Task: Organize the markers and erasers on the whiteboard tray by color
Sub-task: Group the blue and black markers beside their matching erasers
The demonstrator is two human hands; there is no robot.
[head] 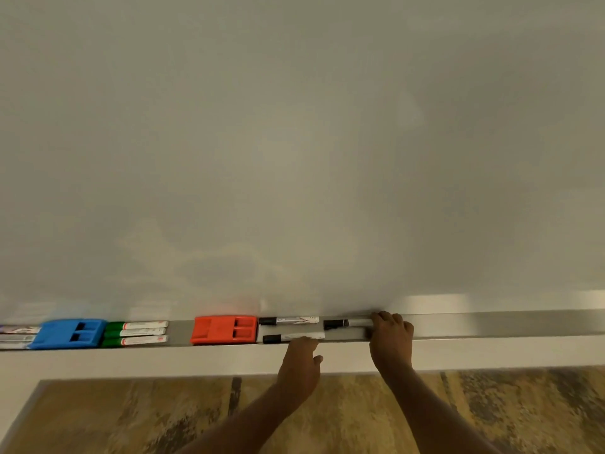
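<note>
Tray (491, 326) — blue eraser (67, 333), green markers (136, 332), red eraser (224, 329), black markers (289, 320).

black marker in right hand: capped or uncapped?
Capped. The black marker held by the right hand shows its black cap on the left end, lying flat in the tray.

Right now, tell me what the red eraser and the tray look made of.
Red eraser: looks like moulded plastic, matte, with uniform colour and rectangular recesses in its top. Tray: probably metal, perhaps aluminium, with a smooth grey satin surface and soft reflections; painted plastic can't be ruled out.
</note>
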